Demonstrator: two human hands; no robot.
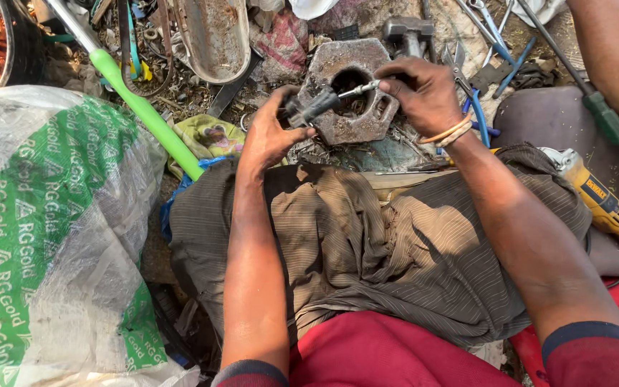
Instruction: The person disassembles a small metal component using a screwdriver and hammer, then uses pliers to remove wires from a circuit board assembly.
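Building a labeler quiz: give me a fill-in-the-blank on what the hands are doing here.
1. The left hand grips a dark tool by its ____ handle.
2. The right hand pinches the tool's ____ metal shaft.
3. Both hands work over a heavy metal block with a round ____.
4. A ____ power tool lies beside the right forearm.

Missing: black; thin; hole; yellow

A scrap workshop: strewn pliers (486,18), hammer (408,32), yellow grinder (600,197).
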